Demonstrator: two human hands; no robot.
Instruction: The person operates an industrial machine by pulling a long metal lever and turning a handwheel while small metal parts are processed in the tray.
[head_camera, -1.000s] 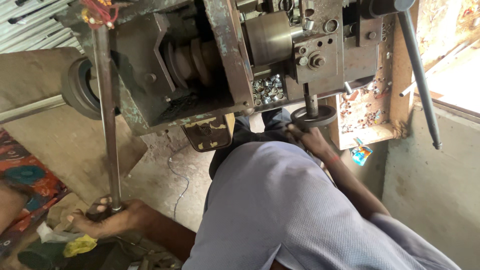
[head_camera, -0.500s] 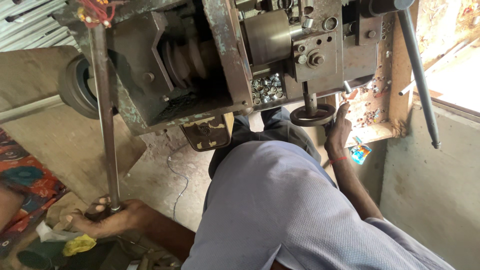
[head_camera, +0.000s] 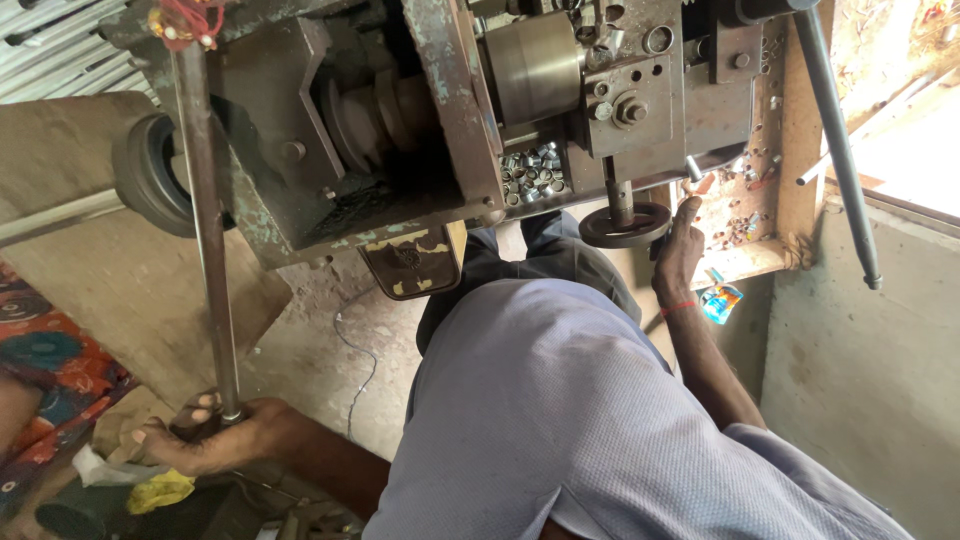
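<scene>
Left hand's grip (head_camera: 205, 437) wrapped around the lower end of a long grey steel rod (head_camera: 207, 230), fingers curled shut on it close to the floor. Rod standing nearly upright, rising from that hand to the top left corner of a worn grey-green metal machine (head_camera: 400, 130), where a bit of red thread (head_camera: 185, 20) is tied around it. Right hand's grip (head_camera: 683, 240) raised just beside a small dark round handwheel (head_camera: 627, 224) under the machine's front, fingers loosely extended upward, holding nothing; fingertips near a short metal lever above, contact hard to judge. Thin red band (head_camera: 677, 308) around that wrist. Lying in a recess of the machine above the handwheel, a heap of small shiny metal rings (head_camera: 530, 170). At the right, a long dark steel lever (head_camera: 835, 140) slanting down past a wooden frame. Low in the middle, a light blue-grey shirt (head_camera: 560, 420) filling much of the view. At the left, a black rubber wheel (head_camera: 150, 175) beside the machine, patterned red and blue cloth (head_camera: 45, 350) on the floor, and a crumpled yellow scrap (head_camera: 160, 490) just below the left hand.
</scene>
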